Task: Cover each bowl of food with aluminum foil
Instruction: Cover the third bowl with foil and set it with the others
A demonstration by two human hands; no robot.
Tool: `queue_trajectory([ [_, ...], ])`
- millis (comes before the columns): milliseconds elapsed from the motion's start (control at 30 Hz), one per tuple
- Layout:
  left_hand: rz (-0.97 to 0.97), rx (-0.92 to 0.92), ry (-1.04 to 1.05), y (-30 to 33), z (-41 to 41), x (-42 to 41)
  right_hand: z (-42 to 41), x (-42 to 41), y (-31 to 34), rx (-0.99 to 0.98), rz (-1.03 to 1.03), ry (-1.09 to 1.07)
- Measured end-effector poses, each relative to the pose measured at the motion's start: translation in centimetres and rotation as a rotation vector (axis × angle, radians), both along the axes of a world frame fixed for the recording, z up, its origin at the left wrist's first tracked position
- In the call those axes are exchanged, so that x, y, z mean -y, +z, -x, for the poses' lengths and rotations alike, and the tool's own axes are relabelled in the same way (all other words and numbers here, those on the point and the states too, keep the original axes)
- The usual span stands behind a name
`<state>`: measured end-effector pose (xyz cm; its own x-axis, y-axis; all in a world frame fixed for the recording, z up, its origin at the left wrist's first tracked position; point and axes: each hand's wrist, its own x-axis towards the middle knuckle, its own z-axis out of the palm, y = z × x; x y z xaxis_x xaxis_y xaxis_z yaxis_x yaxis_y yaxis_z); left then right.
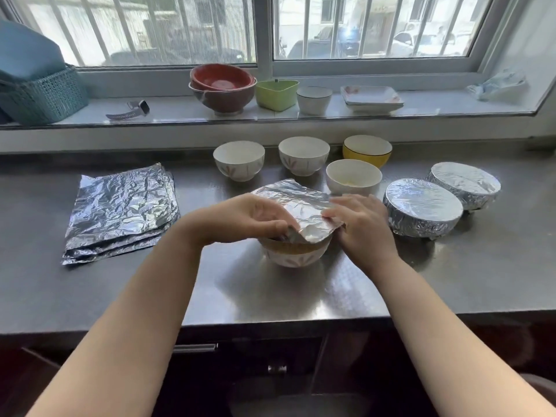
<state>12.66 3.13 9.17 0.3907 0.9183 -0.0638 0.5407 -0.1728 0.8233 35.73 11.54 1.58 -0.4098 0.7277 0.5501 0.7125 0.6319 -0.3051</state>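
A white patterned bowl [293, 256] of yellowish food stands mid-counter with a foil sheet [296, 206] lying loosely over its top. My left hand [243, 218] pinches the sheet's near left edge. My right hand [359, 221] grips the foil at the bowl's right side. Two foil-covered bowls [422, 207] [464, 182] sit to the right. Uncovered bowls stand behind: three white ones [239, 161] [304, 156] [353, 177] and a yellow one [367, 150]. A stack of foil sheets [122, 210] lies at the left.
On the windowsill stand stacked red bowls [222, 87], a green container [276, 94], a white cup [314, 99], square plates [372, 98], a watch [131, 111] and a teal basket [42, 94]. The steel counter's front edge [285, 319] runs below the bowl.
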Motion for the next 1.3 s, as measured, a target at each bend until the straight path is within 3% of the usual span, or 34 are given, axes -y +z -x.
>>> queue_trajectory([
  [167, 0.084, -0.014, 0.188, 0.2, 0.8, 0.9, 0.1, 3.0, -0.4, 0.095, -0.054, -0.074],
  [267, -0.021, -0.347, 0.323, 0.2, -0.9, 1.0, 0.8, 4.4, -0.3, 0.131, -0.091, -0.058],
  [400, -0.058, -0.755, 0.301, -1.0, -2.8, 0.7, 1.2, 5.8, 0.4, 0.192, -0.073, -0.024],
  [533, -0.223, -0.981, 0.395, -3.1, -3.0, 0.3, 1.8, 7.5, 0.8, 0.302, -0.023, 0.029],
  [667, -0.214, -0.916, 0.370, -4.1, -3.0, -0.2, 1.8, 8.2, 1.7, 0.354, 0.075, 0.116],
  [833, -0.208, -0.863, 0.290, -5.0, -3.4, -0.2, 1.3, 5.5, 4.7, 0.169, 0.210, 0.110],
  [1067, -0.234, -0.846, 0.349, -4.9, -4.7, -1.7, 3.2, 1.9, 4.4, 0.323, 0.395, 0.065],
  [1300, -0.125, -0.857, 0.440, -6.1, -5.5, -1.6, 4.9, 0.5, 2.0, 0.458, 0.480, 0.069],
])
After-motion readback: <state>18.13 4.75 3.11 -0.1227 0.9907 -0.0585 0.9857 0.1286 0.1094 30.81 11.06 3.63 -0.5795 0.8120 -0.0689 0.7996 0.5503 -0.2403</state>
